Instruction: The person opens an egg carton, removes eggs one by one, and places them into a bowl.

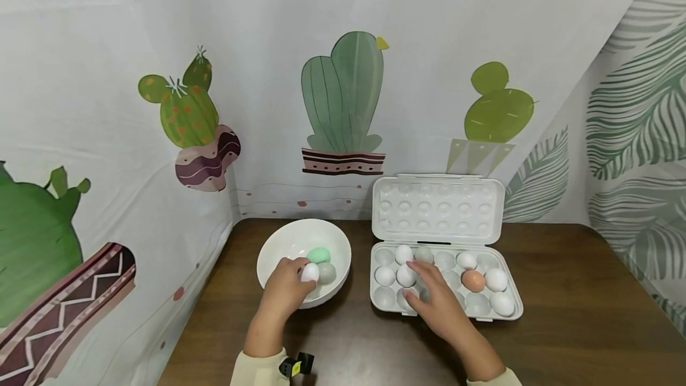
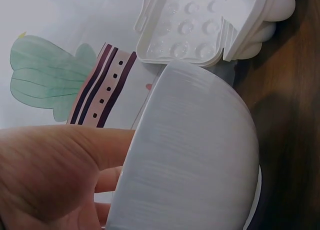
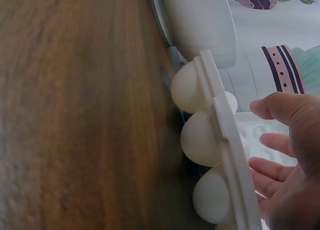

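Note:
My left hand [image 1: 283, 292] reaches into a white bowl [image 1: 284, 238] and pinches a white egg [image 1: 309, 273] between thumb and fingers. Beside that egg lie a mint-green egg [image 1: 318, 255] and a grey-green egg [image 1: 327, 273]. In the left wrist view, the bowl's outer wall [image 2: 190, 150] hides the fingertips and the egg. Over the left half of a white egg carton [image 1: 447, 314], my right hand [image 1: 442, 308] has its fingers spread, nearest to a white egg [image 1: 404, 276]. The right wrist view shows nothing between thumb and fingers.
The carton's raised lid [image 1: 438, 210] leans towards the patterned cloth [image 1: 429, 46] behind the table. Also in the carton are an orange-brown egg [image 1: 473, 281], a grey-green egg [image 1: 424, 254] and several white ones. Brown tabletop [image 1: 568, 290] extends right of the carton.

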Motion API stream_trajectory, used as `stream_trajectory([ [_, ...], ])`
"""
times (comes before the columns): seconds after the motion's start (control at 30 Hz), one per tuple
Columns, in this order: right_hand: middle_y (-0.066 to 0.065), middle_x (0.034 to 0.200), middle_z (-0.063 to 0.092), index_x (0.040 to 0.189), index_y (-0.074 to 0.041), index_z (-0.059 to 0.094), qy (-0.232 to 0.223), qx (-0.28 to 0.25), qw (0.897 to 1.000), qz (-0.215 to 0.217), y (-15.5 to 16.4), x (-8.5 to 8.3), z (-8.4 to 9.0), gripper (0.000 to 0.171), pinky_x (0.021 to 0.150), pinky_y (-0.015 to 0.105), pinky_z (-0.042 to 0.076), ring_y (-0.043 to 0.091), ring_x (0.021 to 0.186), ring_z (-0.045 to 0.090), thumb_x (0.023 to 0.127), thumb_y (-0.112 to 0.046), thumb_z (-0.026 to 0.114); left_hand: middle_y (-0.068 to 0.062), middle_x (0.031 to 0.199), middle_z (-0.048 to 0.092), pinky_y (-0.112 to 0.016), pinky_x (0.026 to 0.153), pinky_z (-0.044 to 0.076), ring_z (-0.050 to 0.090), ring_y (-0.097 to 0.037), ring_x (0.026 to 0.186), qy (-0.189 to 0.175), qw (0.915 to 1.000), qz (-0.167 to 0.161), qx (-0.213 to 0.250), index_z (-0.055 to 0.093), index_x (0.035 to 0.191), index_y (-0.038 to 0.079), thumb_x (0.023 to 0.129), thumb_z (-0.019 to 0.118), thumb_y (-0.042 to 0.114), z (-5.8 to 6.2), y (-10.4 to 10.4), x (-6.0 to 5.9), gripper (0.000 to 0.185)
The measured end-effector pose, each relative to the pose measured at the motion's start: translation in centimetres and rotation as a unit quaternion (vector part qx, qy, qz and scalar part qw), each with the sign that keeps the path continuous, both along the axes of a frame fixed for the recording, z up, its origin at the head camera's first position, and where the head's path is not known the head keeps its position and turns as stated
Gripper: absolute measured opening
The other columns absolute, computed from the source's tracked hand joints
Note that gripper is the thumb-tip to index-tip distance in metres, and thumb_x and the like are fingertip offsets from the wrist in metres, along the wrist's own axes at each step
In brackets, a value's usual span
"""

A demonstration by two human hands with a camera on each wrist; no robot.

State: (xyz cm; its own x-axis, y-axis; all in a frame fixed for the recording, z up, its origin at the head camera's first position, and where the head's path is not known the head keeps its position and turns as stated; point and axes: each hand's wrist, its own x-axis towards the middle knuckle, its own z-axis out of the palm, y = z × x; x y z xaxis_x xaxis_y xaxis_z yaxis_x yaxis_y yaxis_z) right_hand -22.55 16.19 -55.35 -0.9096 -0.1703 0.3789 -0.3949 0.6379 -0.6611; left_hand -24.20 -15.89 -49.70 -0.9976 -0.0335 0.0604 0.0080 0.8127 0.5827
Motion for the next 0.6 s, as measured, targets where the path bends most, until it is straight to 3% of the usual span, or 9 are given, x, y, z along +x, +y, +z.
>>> stream_trajectory([
  [0.13, 0.011, 0.142, 0.054, 0.14, -0.01, 0.057, -0.004, -0.005, 1.0, 0.001, -0.04, 0.0, -0.35, 0.058, 0.105, 0.053, 0.045, 0.032, 0.13, 0.056, 0.086, -0.016, 0.077, -0.019, 0.102, 0.063, -0.046, 0.087, 0.053, 0.063, -0.026, 0.09, -0.005, 1.0, -0.002, -0.008, 0.072, 0.12, 0.003, 0.075, 0.077, 0.012, -0.14, -0.06, 0.02, 0.047],
  [0.4, 0.013, 0.143, 0.054, 0.141, -0.01, 0.057, 0.002, 0.005, 1.0, 0.001, 0.06, -0.15, -0.76, 0.06, 0.107, 0.036, 0.043, 0.031, 0.13, 0.056, 0.086, -0.018, 0.078, -0.014, 0.097, 0.064, -0.042, 0.081, 0.052, 0.062, -0.023, 0.086, -0.002, 0.9996, -0.006, -0.026, 0.072, 0.116, 0.004, 0.073, 0.079, 0.012, -0.53, -0.05, -0.09, 0.044],
  [0.6, 0.013, 0.146, 0.052, 0.142, -0.01, 0.056, -0.01, 0.013, 1.0, 0.008, 0.14, -0.18, -0.93, 0.06, 0.106, 0.045, 0.045, 0.029, 0.132, 0.055, 0.086, -0.019, 0.078, -0.012, 0.096, 0.065, -0.042, 0.079, 0.051, 0.063, -0.023, 0.085, -0.002, 0.9995, -0.005, -0.032, 0.071, 0.111, 0.004, 0.072, 0.08, 0.012, -0.7, -0.05, -0.19, 0.041],
])
